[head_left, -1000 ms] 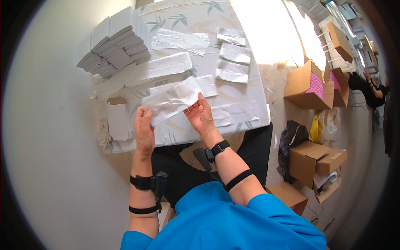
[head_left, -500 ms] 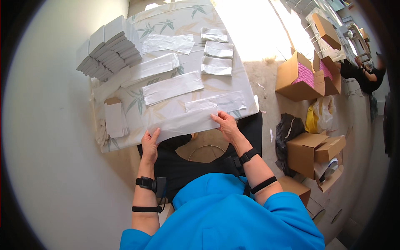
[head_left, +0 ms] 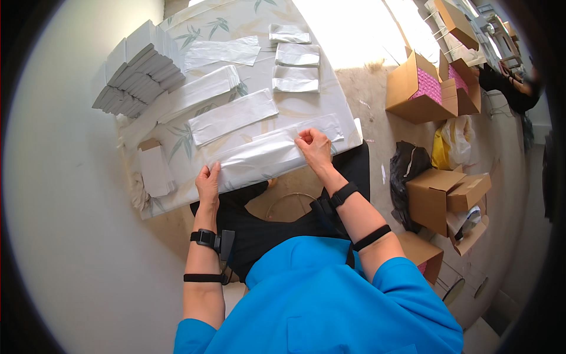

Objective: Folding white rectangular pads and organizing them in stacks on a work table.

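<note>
A long, thin white strip point(head_left: 256, 158), paper-like or plastic, lies slantwise at the table's near edge, slightly wrinkled. Its left end is pinched between the thumb and fingers of my left hand point(head_left: 207, 184). Thumb and fingertips of my right hand point(head_left: 315, 148) close on its right end. Beneath and beyond that end lies another thin white strip point(head_left: 327, 128). Just past the held strip is a flat white folded strip point(head_left: 234, 117), and farther left a layered pile of long white strips point(head_left: 203, 92).
At the far left are tall stacks of white folded packets point(head_left: 138, 65). Three short folded packets point(head_left: 296, 79) lie far right on the patterned tablecloth point(head_left: 177, 203). A small white card stack point(head_left: 156, 171) stands near left. Cardboard boxes point(head_left: 433, 200) occupy the floor right; a person point(head_left: 513, 88) is beyond.
Both hands have moved slightly away from me with the strip, which now lies lower against the table edge. The whole view has shifted a little.
</note>
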`<action>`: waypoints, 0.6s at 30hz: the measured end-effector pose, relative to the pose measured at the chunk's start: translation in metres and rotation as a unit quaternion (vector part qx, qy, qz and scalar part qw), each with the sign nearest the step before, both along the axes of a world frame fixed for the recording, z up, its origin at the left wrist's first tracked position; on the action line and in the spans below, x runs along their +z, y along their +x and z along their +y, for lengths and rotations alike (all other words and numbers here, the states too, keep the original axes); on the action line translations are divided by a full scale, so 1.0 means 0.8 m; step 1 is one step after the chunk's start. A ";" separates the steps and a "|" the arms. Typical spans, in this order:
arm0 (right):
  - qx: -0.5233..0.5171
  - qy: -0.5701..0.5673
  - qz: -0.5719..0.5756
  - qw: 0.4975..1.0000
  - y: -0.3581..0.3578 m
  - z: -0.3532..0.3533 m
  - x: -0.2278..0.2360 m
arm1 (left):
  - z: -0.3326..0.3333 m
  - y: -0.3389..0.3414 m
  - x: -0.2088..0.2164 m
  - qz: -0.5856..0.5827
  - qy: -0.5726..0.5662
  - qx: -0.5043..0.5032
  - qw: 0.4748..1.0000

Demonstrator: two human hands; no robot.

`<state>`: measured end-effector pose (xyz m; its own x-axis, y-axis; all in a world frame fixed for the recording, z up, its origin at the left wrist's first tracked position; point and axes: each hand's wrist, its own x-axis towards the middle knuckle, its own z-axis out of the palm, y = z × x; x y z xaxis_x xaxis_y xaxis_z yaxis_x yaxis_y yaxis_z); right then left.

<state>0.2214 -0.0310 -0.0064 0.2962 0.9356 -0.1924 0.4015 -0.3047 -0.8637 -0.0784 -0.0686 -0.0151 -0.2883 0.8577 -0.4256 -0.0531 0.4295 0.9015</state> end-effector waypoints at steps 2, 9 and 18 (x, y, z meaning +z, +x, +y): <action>-0.007 0.001 -0.011 1.000 0.001 0.009 -0.011 | 0.015 0.007 -0.008 0.059 0.014 -0.004 0.998; -0.016 -0.003 -0.039 0.999 -0.001 0.016 -0.029 | 0.024 0.009 -0.026 0.216 0.015 -0.037 0.976; -0.020 -0.022 -0.087 0.996 -0.003 0.025 -0.025 | 0.031 0.024 -0.014 0.320 0.055 -0.038 0.945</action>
<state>0.2191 -0.0113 -0.0265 0.3662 0.9137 -0.1761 0.5310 -0.3606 -0.7668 -0.0589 -0.0440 -0.0266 -0.3917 0.9153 -0.0934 0.5448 0.3126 0.7782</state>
